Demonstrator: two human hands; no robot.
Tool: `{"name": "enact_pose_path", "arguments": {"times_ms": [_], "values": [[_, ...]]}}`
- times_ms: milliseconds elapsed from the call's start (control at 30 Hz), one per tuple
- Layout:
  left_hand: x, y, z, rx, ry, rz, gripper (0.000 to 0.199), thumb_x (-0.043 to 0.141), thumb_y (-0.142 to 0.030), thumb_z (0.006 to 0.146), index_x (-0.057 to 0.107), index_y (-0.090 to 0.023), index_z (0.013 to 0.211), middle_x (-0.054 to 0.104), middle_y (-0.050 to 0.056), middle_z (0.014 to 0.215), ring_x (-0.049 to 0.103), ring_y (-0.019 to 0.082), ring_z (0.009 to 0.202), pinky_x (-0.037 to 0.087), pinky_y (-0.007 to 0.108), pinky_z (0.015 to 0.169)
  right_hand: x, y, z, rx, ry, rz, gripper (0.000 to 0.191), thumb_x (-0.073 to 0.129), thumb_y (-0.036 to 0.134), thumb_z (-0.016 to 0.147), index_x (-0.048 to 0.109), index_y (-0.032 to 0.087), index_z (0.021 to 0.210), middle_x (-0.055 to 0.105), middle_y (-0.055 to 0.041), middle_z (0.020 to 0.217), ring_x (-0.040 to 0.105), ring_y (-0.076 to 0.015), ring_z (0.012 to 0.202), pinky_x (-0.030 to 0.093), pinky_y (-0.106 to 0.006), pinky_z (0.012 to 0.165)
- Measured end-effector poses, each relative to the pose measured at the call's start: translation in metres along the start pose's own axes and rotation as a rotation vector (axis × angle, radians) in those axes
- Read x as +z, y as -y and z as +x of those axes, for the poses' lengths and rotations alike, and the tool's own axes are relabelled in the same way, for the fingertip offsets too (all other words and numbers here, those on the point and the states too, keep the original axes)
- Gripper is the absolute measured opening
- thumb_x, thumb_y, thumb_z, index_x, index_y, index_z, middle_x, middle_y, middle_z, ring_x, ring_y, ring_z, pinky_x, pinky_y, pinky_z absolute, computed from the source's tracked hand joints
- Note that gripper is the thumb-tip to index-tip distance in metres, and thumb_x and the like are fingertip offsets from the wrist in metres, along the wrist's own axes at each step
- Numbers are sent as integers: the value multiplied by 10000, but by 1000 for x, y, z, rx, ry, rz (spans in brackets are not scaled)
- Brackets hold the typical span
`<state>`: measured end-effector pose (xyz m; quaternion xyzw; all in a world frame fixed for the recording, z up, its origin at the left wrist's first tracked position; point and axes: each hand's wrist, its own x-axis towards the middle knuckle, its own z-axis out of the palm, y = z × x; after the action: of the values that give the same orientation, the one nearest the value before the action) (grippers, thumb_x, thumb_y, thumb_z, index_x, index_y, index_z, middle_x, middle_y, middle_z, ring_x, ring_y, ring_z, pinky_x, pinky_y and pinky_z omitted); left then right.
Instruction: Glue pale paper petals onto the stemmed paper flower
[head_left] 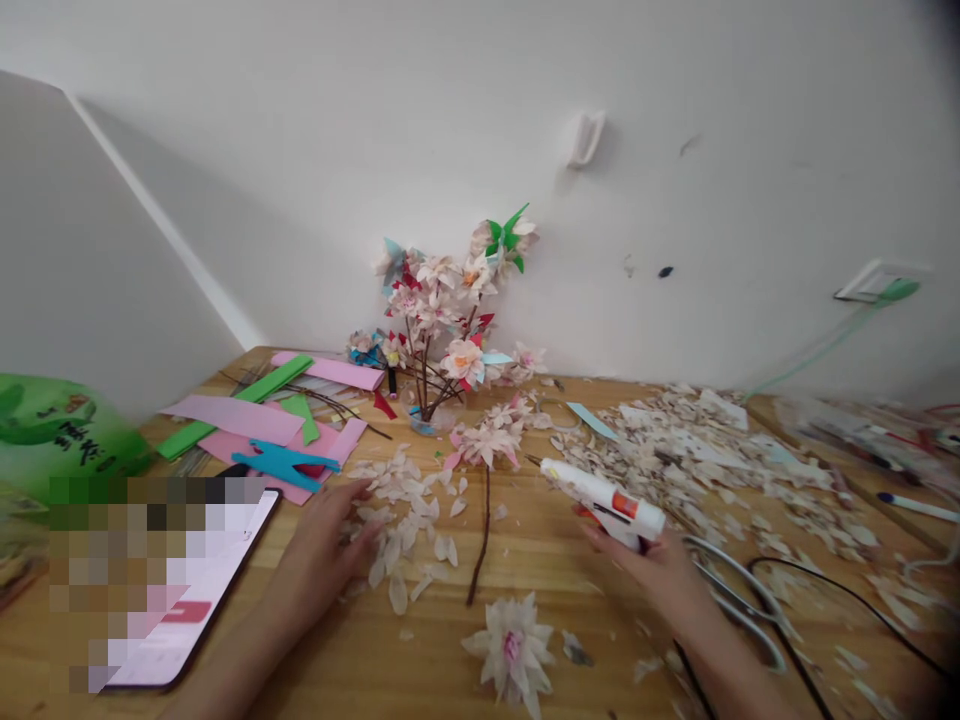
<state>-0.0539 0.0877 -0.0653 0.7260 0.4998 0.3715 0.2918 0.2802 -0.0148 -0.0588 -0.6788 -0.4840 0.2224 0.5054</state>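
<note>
My right hand grips a white and orange hot glue gun, its nozzle pointing left toward a pale flower on a brown stem. That flower lies on the wooden table, apart from the nozzle. My left hand holds nothing that I can see; its thumb and fingers are apart at the edge of a scatter of loose whitish petals. Nearer to me, between my forearms, lies a second pale flower with a pink centre.
Behind stands a bunch of petal flowers on twigs in a clear holder. Coloured paper strips, a phone and a green bag are at left. At right are a heap of petals, scissors and a black cable.
</note>
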Motion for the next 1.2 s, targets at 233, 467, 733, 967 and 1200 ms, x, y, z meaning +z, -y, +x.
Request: {"name": "enact_pose_path", "arguments": {"times_ms": [233,467,733,967,1200], "values": [[-3,-9,-2,133,-46,45,319,622,-302,727,605,-274,1044,666,45,963,538,281,1025,333,429,971,4,-3,-12,108,108,63,420,652,481,681,693,173,965,720,-82,957,639,-300,932,526,-395,789],[10,-11,-2,218,223,98,393,571,-183,721,609,-277,1101,685,60,944,575,258,940,437,392,848,1,-4,-11,145,113,112,389,678,433,660,695,178,953,722,-74,955,643,-273,886,507,-376,793],[13,-12,-2,59,72,-33,374,540,-201,730,498,-231,1101,647,7,817,573,161,680,474,315,661,6,6,-17,174,71,266,398,737,422,609,711,185,927,725,-79,900,633,-248,798,517,-306,646],[20,-23,-2,-173,34,-723,377,694,-245,663,472,-217,966,631,-30,747,646,136,723,522,290,729,5,17,-21,197,73,319,397,728,373,613,691,184,960,716,-71,897,589,-185,626,505,-296,595],[29,-21,-7,-263,81,-824,394,766,-261,609,529,-204,918,655,-35,671,642,129,657,543,271,662,11,18,-31,177,137,260,338,720,369,618,690,181,898,720,-48,814,625,-217,711,510,-297,633]]}}
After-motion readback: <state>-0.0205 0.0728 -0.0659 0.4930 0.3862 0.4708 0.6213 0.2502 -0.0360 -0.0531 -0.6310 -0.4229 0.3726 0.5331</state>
